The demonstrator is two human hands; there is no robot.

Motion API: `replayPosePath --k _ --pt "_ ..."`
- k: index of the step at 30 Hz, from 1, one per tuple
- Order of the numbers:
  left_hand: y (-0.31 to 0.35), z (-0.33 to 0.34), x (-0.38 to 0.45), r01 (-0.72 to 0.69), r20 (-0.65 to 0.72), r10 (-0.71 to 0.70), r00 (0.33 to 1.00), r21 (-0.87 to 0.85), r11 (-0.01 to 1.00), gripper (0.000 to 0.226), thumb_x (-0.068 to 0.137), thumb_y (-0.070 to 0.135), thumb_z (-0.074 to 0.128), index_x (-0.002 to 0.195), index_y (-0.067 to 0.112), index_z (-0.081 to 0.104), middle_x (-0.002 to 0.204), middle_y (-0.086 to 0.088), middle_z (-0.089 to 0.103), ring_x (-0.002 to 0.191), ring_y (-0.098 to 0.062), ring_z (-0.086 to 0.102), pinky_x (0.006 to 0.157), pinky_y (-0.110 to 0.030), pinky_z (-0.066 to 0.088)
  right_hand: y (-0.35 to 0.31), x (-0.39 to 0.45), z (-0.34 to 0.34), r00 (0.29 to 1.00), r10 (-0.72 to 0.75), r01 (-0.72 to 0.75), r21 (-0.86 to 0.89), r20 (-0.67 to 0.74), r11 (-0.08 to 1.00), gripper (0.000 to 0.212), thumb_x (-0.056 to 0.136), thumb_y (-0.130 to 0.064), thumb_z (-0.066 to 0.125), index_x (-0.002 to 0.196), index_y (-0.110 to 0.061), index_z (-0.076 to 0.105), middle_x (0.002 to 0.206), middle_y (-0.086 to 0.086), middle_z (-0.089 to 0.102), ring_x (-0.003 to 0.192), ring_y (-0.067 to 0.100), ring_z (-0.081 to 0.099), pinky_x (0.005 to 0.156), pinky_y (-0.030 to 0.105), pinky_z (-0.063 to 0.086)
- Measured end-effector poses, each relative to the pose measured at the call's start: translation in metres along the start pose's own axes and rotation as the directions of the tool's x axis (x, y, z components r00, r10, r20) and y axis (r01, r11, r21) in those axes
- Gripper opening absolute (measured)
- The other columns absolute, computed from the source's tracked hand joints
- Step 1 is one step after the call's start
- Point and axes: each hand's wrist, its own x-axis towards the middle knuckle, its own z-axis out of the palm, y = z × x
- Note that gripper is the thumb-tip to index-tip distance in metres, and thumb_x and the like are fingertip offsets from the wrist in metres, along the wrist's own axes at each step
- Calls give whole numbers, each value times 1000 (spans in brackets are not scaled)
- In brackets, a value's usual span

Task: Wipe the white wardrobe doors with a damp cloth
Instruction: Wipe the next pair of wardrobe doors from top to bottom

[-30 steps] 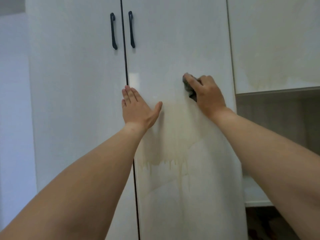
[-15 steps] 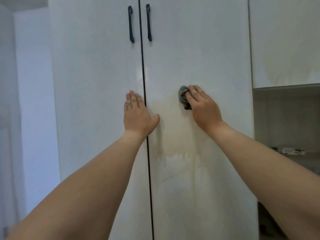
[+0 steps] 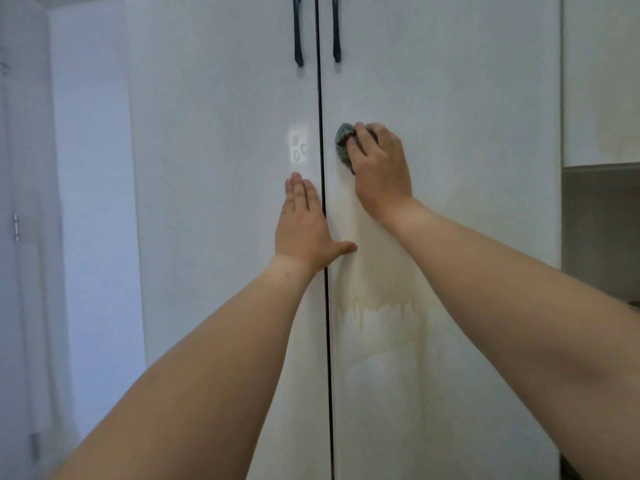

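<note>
Two tall white wardrobe doors fill the view, the left door (image 3: 221, 202) and the right door (image 3: 467, 168), split by a dark gap. My right hand (image 3: 381, 164) grips a bunched grey-green cloth (image 3: 343, 142) and presses it on the right door close to the gap. My left hand (image 3: 303, 225) lies flat, fingers straight, across the left door's edge, thumb on the right door. A yellowish stain with drip marks (image 3: 377, 306) spreads on the right door below my hands.
Two black vertical handles (image 3: 298, 32) (image 3: 336, 29) sit at the top beside the gap. To the right is another white cabinet door (image 3: 602, 81) above an open recess (image 3: 602, 230). A pale wall and a door with a hinge (image 3: 15, 226) stand at the left.
My right hand has slid the cloth leftward across the right door, towards the centre gap. My left hand stays flat at the gap. The camera view has shifted, moving the doors rightward and the handles upward.
</note>
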Motion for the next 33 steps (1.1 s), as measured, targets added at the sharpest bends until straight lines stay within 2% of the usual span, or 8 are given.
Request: replayPosePath --k 2,8,12,15,21,24,27,33 --pt "0 0 1 -5 4 5 1000 7 1000 143 66 79 67 153 -6 -7 162 -23 -14 151 -34 -15 125 -41 0 -11 -9 -2 1000 -4 5 41 -18 999 34 84 -2 53 116 0 64 121 18 61 108 38 54 84 45 49" --pt "-2 4 -1 -13 -31 13 999 6 1000 141 66 81 66 153 -6 -5 163 -24 -12 151 -34 -13 125 -40 0 3 -48 -11 881 -473 466 121 37 877 32 87 -1 45 113 0 63 96 15 58 84 31 53 64 39 49" --pt "0 1 -2 -4 -9 4 1000 5 1000 142 67 80 66 153 -5 -7 163 -22 -14 151 -34 -15 125 -42 2 2 1 -23 994 -110 102 247 17 964 50 82 -1 38 129 -9 54 89 14 52 78 28 47 54 36 45" --pt "0 -2 -2 -1 8 1 1000 12 1000 142 67 80 66 153 -6 -7 162 -23 -14 151 -34 -15 125 -41 1 -18 -2 -21 1000 16 -17 271 7 963 21 86 -1 52 103 -6 62 92 14 53 74 26 47 53 38 49" --pt "1 2 -1 -7 -11 8 1000 39 999 142 66 83 62 153 -7 -5 162 -25 -12 151 -36 -14 125 -42 0 6 -38 -18 843 -528 509 161 107 846 14 89 -4 60 101 -3 65 101 15 58 80 29 56 49 35 50" --pt "0 2 -2 -9 -8 9 1000 32 999 141 67 82 63 153 -6 -7 162 -24 -13 151 -35 -15 125 -42 2 22 11 -23 975 -215 203 164 54 965 19 92 -5 51 107 -4 62 107 20 54 88 36 55 64 43 54" --pt "1 -1 -2 -2 -2 2 1000 25 1000 141 67 81 64 153 -6 -7 162 -23 -13 151 -35 -15 125 -42 0 -3 15 -17 986 95 -127 249 135 960 33 94 -2 44 125 -2 55 122 20 48 104 35 50 85 42 47" --pt "1 4 0 -7 -9 7 1000 3 1000 139 68 82 61 153 -7 -5 162 -25 -12 151 -35 -14 125 -42 0 13 -64 -16 884 -450 404 272 130 873 38 87 -8 57 124 -3 62 124 18 55 101 32 53 82 39 52"
